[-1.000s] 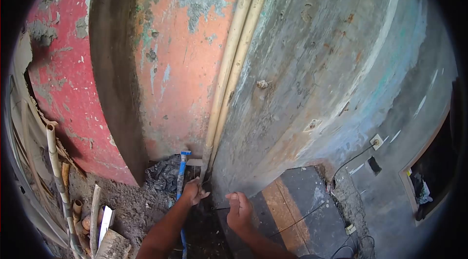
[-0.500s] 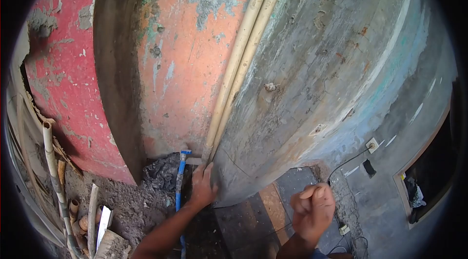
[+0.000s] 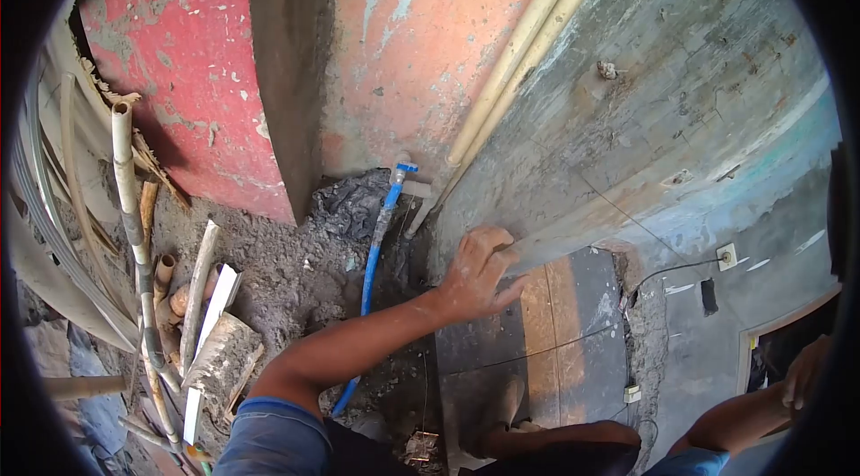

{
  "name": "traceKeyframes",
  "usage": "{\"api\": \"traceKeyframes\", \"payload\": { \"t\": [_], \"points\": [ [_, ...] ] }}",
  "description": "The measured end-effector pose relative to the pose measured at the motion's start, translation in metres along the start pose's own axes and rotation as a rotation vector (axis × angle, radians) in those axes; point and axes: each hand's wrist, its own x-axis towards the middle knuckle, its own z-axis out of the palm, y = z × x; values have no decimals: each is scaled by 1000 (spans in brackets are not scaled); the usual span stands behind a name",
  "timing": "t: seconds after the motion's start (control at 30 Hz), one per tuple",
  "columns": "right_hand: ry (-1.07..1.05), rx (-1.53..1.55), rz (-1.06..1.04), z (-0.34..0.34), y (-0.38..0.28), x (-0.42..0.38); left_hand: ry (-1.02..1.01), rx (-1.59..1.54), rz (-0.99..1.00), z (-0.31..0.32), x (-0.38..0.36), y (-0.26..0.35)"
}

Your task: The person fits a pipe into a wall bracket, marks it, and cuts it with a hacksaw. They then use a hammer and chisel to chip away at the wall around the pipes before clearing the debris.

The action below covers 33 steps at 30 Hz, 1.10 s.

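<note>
My left hand (image 3: 482, 273) is at the lower edge of the grey wall (image 3: 573, 162), fingers bent against it and thumb held apart; nothing shows in its grip. To its left, a blue hose (image 3: 369, 274) runs down from a tap with a blue handle (image 3: 407, 168). Two cream pipes (image 3: 515, 55) slope down the wall to a spot just above the hand. At the far right, in shadow, my right hand (image 3: 804, 375) has curled fingers; whatever they may hold cannot be made out. A thin dark line (image 3: 618, 212) crosses the grey wall.
Bamboo poles (image 3: 130, 189), a white strip (image 3: 210, 319) and a broken chunk (image 3: 224, 355) lie at the left on rough soil (image 3: 287, 261). A red wall (image 3: 188, 73) stands behind. Dark floor tiles (image 3: 484, 346) lie below. A socket (image 3: 726, 257) with a cable is on the right.
My view has tilted down and left. The left hand has come away from the pipes' lower end to the wall's edge. The right hand has swung out to the far right.
</note>
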Motion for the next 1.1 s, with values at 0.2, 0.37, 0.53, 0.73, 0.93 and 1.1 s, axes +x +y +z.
{"api": "traceKeyframes", "payload": {
  "t": [0.2,0.37,0.53,0.73,0.93,1.1],
  "points": [
    [497,-61,-293,34,-32,-24,81,131,-29,-5,9,-6],
    [1021,-40,-198,-21,-11,-193,156,-91,102,11,42,25],
    [934,-25,162,-2,133,29,-668,-908,-566,-9,23,68],
    [649,52,-28,-15,204,87,-1028,-1235,-1496,-97,-10,90],
    [1023,153,-315,-46,241,71,-535,-1060,-1550,-259,-1,102],
    [751,-492,326,-39,283,60,-511,-172,-1451,-347,7,138]
  ]
}}
